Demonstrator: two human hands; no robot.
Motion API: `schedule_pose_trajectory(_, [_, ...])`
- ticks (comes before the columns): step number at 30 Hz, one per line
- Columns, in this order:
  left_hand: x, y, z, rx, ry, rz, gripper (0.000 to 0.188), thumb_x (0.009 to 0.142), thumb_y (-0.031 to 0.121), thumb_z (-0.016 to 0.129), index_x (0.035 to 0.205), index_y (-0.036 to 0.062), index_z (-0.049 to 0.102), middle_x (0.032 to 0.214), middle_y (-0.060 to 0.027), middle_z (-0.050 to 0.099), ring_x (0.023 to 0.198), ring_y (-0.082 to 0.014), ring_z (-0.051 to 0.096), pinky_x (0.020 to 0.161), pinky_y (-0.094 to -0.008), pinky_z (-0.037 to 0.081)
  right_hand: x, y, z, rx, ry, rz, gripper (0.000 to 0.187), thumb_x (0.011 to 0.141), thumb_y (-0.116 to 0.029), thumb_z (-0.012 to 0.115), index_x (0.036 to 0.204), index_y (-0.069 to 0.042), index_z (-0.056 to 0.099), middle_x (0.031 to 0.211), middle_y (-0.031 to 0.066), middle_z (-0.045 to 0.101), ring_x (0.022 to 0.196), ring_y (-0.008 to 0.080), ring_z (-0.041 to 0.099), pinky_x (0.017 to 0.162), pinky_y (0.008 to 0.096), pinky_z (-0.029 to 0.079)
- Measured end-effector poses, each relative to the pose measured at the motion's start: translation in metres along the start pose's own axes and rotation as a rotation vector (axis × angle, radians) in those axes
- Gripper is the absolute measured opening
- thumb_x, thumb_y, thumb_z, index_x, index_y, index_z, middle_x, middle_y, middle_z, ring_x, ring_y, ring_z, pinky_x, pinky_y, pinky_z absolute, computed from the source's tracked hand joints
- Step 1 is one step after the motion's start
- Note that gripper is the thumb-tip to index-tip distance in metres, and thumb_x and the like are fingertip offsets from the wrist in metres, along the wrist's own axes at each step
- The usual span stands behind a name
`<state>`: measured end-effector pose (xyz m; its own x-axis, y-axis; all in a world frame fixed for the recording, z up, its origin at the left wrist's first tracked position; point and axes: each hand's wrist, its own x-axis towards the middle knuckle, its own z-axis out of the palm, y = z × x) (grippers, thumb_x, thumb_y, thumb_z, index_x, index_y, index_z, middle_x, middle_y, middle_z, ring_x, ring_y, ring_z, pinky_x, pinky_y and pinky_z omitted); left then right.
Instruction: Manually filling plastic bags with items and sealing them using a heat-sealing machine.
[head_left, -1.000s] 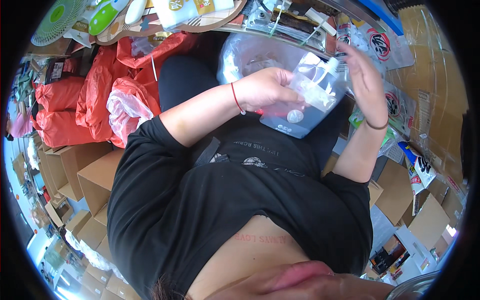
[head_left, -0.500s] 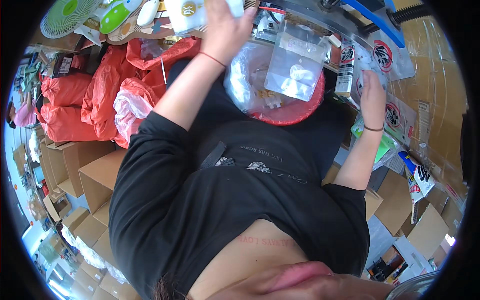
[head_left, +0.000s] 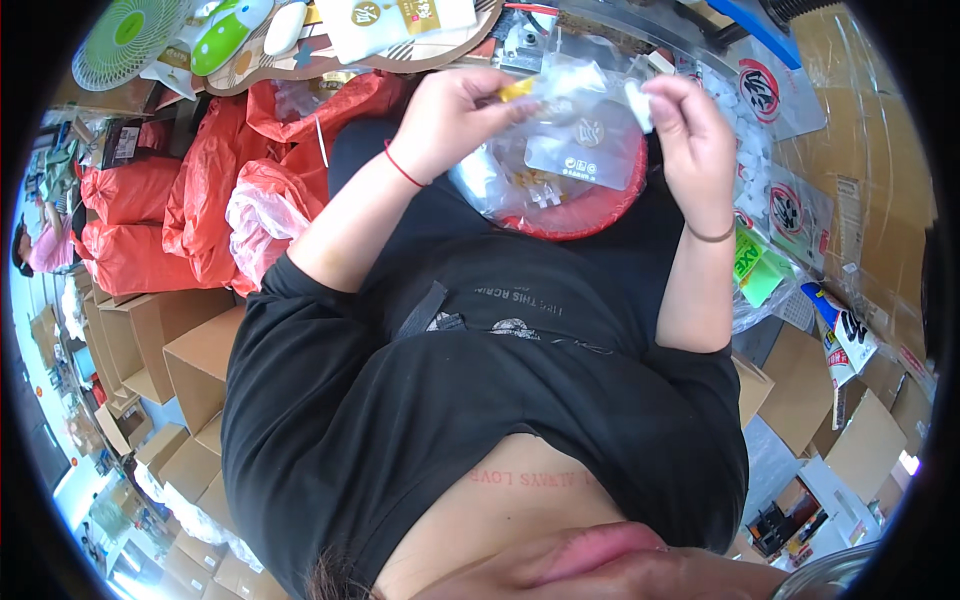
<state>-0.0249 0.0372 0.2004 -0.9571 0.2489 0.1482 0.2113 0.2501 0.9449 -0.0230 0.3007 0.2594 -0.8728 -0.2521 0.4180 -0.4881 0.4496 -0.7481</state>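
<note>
My left hand [head_left: 450,122] is closed in a pinch on a small yellow piece [head_left: 517,90], with blurred clear film beside it. My right hand [head_left: 692,150] pinches a small white piece [head_left: 638,107] between thumb and fingertips. Between the hands, a clear printed plastic pouch [head_left: 585,150] hangs at the bench edge. Below it, a red basin [head_left: 585,232] lined with clear plastic sits at my lap, with small clear and yellowish bits inside. Many small white pieces [head_left: 745,150] lie on the bench just beyond my right hand.
White printed pouches [head_left: 400,25] lie on a patterned board at the far left, beside a white mouse-shaped object [head_left: 286,28] and a green fan [head_left: 130,40]. Red plastic bags [head_left: 205,190] and cardboard boxes [head_left: 205,360] fill the left side. A blue metal bar [head_left: 755,30] crosses far right.
My left hand has come down and right from the white pouches, now with the yellow piece. My right hand has moved left from the white pieces, holding one. The clear pouch has shifted slightly.
</note>
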Motion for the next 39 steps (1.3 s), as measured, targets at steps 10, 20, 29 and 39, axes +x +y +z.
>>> schedule_pose_trajectory(10, [-0.012, 0.029, 0.05, -0.691, -0.431, -0.408, 0.023, 0.089, 0.018, 0.072, 0.102, -0.0008, 0.071, 0.084, -0.0031, 0.071, 0.076, -0.0085, 0.065, 0.07, -0.0234, 0.052, 0.007, 0.003, -0.033, -0.075, -0.306, 0.019, 0.028, 0.102, -0.023, 0.052, 0.113, 0.001, 0.061, 0.1, 0.0054, 0.063, 0.093, 0.0145, 0.057, 0.086, 0.029, 0.044])
schedule_pose_trajectory(20, [0.03, 0.008, 0.042, -0.865, -0.367, -0.455, 0.02, 0.086, 0.005, 0.071, 0.104, -0.0028, 0.068, 0.098, -0.0108, 0.072, 0.088, -0.0155, 0.069, 0.08, -0.0287, 0.054, -0.027, 0.097, -0.069, -1.196, -0.109, 0.105, 0.03, 0.095, -0.017, 0.054, 0.122, -0.005, 0.057, 0.107, 0.0223, 0.06, 0.104, 0.0401, 0.058, 0.092, 0.0452, 0.045])
schedule_pose_trajectory(29, [0.058, -0.019, 0.004, 0.108, 0.431, 0.02, 0.029, 0.088, 0.01, 0.07, 0.113, -0.0012, 0.06, 0.114, -0.0103, 0.064, 0.095, -0.0175, 0.067, 0.077, -0.0312, 0.054, -0.028, 0.088, -0.079, -0.923, -0.191, 0.123, 0.03, 0.091, -0.017, 0.06, 0.119, -0.007, 0.058, 0.111, 0.0168, 0.064, 0.1, 0.036, 0.061, 0.088, 0.0426, 0.048])
schedule_pose_trajectory(39, [0.013, -0.05, -0.042, 0.406, 0.207, 0.191, 0.021, 0.092, 0.016, 0.067, 0.108, 0.0027, 0.067, 0.094, -0.0036, 0.069, 0.082, -0.0121, 0.065, 0.074, -0.027, 0.052, -0.03, 0.072, -0.072, -0.656, 0.126, 0.079, 0.025, 0.093, -0.021, 0.062, 0.113, -0.006, 0.06, 0.101, 0.015, 0.067, 0.095, 0.0313, 0.065, 0.081, 0.0366, 0.049])
